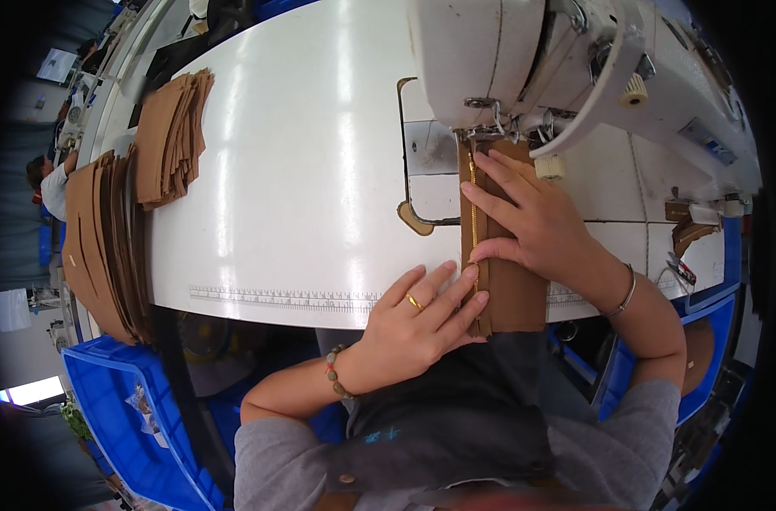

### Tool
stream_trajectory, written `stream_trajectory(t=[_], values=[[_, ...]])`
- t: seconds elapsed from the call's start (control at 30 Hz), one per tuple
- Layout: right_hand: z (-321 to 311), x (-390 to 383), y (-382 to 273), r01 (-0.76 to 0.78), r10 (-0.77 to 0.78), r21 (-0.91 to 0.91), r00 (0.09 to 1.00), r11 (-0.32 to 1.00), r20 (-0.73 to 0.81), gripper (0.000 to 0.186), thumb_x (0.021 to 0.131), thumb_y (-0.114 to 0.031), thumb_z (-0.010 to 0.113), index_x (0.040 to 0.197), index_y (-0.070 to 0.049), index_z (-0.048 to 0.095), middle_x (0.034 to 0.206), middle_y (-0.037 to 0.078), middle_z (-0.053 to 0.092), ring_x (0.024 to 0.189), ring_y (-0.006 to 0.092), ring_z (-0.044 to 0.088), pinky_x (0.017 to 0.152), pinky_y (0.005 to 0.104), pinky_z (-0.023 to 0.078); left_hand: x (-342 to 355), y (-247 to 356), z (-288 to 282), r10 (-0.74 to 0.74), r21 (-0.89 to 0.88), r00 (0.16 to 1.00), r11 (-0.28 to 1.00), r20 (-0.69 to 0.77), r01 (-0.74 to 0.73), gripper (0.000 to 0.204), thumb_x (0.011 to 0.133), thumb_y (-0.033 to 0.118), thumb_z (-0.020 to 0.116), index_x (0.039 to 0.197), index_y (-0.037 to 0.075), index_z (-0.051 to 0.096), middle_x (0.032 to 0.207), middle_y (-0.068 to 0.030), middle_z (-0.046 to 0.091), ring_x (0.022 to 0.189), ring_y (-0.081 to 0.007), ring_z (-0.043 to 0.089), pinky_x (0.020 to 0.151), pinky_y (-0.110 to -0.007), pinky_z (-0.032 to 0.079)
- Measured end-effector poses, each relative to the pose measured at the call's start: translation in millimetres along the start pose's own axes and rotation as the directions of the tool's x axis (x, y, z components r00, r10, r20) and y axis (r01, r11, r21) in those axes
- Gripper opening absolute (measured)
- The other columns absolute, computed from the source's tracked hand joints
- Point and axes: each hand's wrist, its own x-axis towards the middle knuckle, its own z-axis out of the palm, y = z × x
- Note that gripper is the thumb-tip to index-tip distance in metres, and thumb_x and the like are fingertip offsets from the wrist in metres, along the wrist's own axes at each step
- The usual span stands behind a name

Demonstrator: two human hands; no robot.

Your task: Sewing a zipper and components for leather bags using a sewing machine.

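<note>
Head view looks down on my two hands at the near edge of the white counter [303, 170]. My left hand [418, 319] lies flat, its fingers [443, 285] stretched out side by side and only slightly spread, pressing the near end of one brown fabric strip [516, 294] beside the one gold zipper [474, 221] that runs along it. I wear one gold ring [414, 301] on that hand and one beaded bracelet [335, 373] at its wrist. My right hand [537, 217] rests on the same strip a little farther along; its thumb and curled fingers [499, 198] press down on the fabric just to the right of the zipper, touching it, not gripping anything. One thin bangle [626, 294] circles that wrist. A printed ruler strip [277, 297] runs along the counter's front edge under my left hand.

Beyond my fingers the strip and zipper run up under the presser foot of one white sewing machine [524, 51], whose body fills the upper right. Far to my left, two stacks of brown cut pieces [171, 136] lie at the counter's end, one fanned on top, the other [103, 247] hanging over the edge. Below them stands one blue plastic bin [141, 426]. Another person [51, 183] works in the far left distance.
</note>
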Motion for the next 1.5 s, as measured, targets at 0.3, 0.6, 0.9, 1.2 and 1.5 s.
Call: stream_trajectory(t=[0.3,0.6,0.9,1.2,1.5], values=[[-9.9,4.1,-5.7,-0.007,0.009,-0.038,0.999,0.999,0.049,0.085,0.074,-0.062,0.078,0.136,-0.006,0.067,0.152,0.020,0.054,0.135,0.0398,0.056,0.100,0.0472,0.052,-46.8,-26.3,-27.3,-0.027,0.068,0.995,0.997,-0.095,0.033,0.052,0.086,0.050,0.080,0.125,0.016,0.075,0.129,-0.0037,0.075,0.125,-0.0275,0.067,0.108,-0.045,0.051],[-3.6,1.5,-2.0,-0.002,0.003,-0.045,1.000,0.999,0.023,0.092,0.068,-0.059,0.078,0.140,-0.004,0.063,0.158,0.020,0.049,0.140,0.0456,0.049,0.114,0.0547,0.044,-181.5,-219.8,-214.2,-0.457,0.557,0.612,0.267,-0.645,0.786,0.035,0.107,0.031,0.061,0.126,0.005,0.073,0.128,-0.0145,0.074,0.118,-0.0351,0.068,0.099,-0.043,0.055],[-3.7,0.9,0.0,0.008,-0.008,-0.041,1.000,0.999,0.015,0.092,0.069,-0.059,0.078,0.140,-0.004,0.064,0.157,0.022,0.050,0.139,0.0457,0.051,0.114,0.0562,0.042,-245.3,-274.8,-245.4,-0.626,0.582,0.440,-0.029,-0.644,0.812,0.029,0.107,0.029,0.055,0.118,0.007,0.071,0.109,-0.0176,0.077,0.099,-0.0409,0.074,0.080,-0.051,0.059],[-8.2,3.8,-4.0,0.005,-0.003,-0.093,1.000,0.996,0.021,0.090,0.070,-0.062,0.078,0.139,-0.005,0.065,0.155,0.021,0.052,0.142,0.0426,0.051,0.116,0.0590,0.039,-186.9,-246.6,-318.0,-0.656,0.832,0.591,-0.104,-0.469,0.545,0.022,0.103,0.019,0.056,0.115,0.008,0.070,0.100,-0.0136,0.073,0.089,-0.0370,0.074,0.074,-0.050,0.060],[-10.6,4.5,-6.1,0.014,-0.011,-0.137,1.000,0.990,0.022,0.085,0.074,-0.067,0.075,0.135,-0.008,0.068,0.151,0.019,0.056,0.138,0.0383,0.055,0.112,0.0502,0.043,-32.6,-57.7,-217.5,-0.633,0.153,0.737,0.774,0.237,0.615,0.075,0.092,0.002,0.061,0.161,0.003,0.034,0.091,-0.0260,0.071,0.077,-0.0445,0.070,0.074,-0.052,0.055]])
